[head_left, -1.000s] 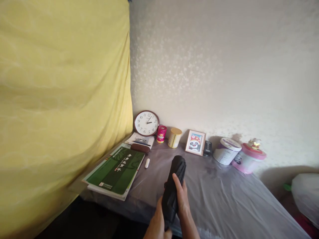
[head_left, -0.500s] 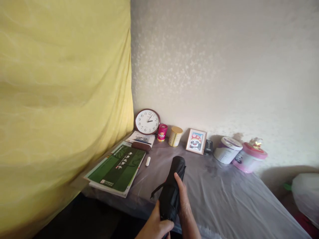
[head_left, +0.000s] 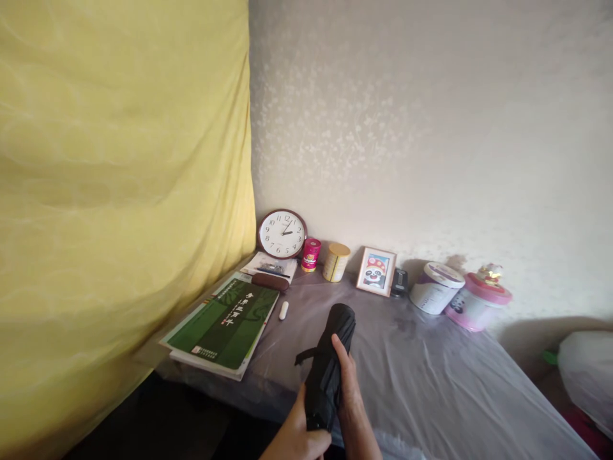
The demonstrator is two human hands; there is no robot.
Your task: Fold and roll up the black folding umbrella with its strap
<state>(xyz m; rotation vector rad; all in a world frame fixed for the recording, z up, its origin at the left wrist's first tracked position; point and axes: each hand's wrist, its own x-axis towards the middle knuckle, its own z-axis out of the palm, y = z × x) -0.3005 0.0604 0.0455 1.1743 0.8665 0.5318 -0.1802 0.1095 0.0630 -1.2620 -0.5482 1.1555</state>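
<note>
A folded black umbrella (head_left: 328, 370) is held between both hands over the front edge of the table, its far end tilted up and away from me. Around its lower end, my left hand (head_left: 299, 429) is closed; some of those fingers are hidden beneath. My right hand (head_left: 350, 390) grips the right side of the folded cloth, thumb lying along the top and the other fingers out of sight. A loose black strap (head_left: 305, 355) sticks out from the umbrella's left side.
A green book (head_left: 230, 319) lies on the grey tablecloth (head_left: 421, 383) at left, near a white stick-shaped object (head_left: 283, 310). Along the wall stand a clock (head_left: 282, 234), a pink can (head_left: 311, 255), a yellow-lidded can (head_left: 336, 262), a panda picture (head_left: 377, 271) and two tubs (head_left: 437, 289). A yellow curtain (head_left: 124, 160) hangs left.
The umbrella has turned a little in my hands, and its strap now points out straighter and higher on the left. Both hands keep their hold.
</note>
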